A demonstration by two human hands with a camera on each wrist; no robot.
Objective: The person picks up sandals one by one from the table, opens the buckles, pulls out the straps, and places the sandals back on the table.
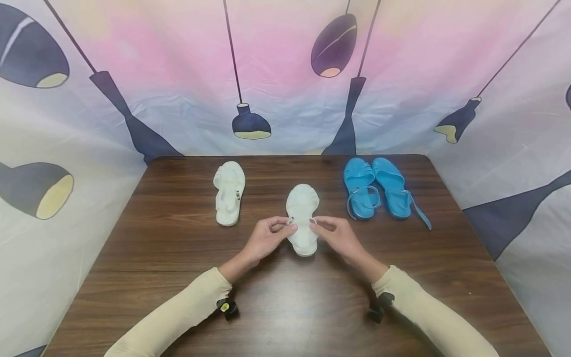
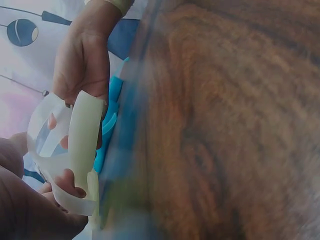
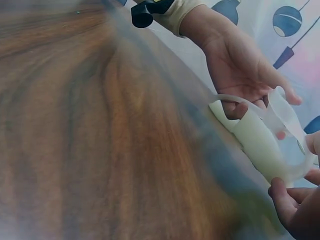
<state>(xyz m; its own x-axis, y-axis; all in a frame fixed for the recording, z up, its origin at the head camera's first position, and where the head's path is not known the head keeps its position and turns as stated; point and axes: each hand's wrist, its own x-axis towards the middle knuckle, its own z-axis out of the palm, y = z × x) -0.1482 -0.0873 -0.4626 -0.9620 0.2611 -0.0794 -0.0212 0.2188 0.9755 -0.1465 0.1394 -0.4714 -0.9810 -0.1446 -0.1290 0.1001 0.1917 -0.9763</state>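
While the white sandal (image 1: 303, 218) lies sole-down at the centre of the table (image 1: 178, 277), its ankle strap (image 3: 250, 102) is pinched on either side by the left hand (image 1: 267, 237) and the right hand (image 1: 337, 235). For a sound fastening, the strap should be kept untwisted, the sandal held flat, and the pull kept gentle.

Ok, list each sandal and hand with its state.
Middle white sandal: flat on table, strap unfastened, ends pinched by both hands.
Far white sandal: lying alone, untouched.
Blue sandals: side by side, straps loose.
Left hand: pinching strap.
Right hand: pinching strap.
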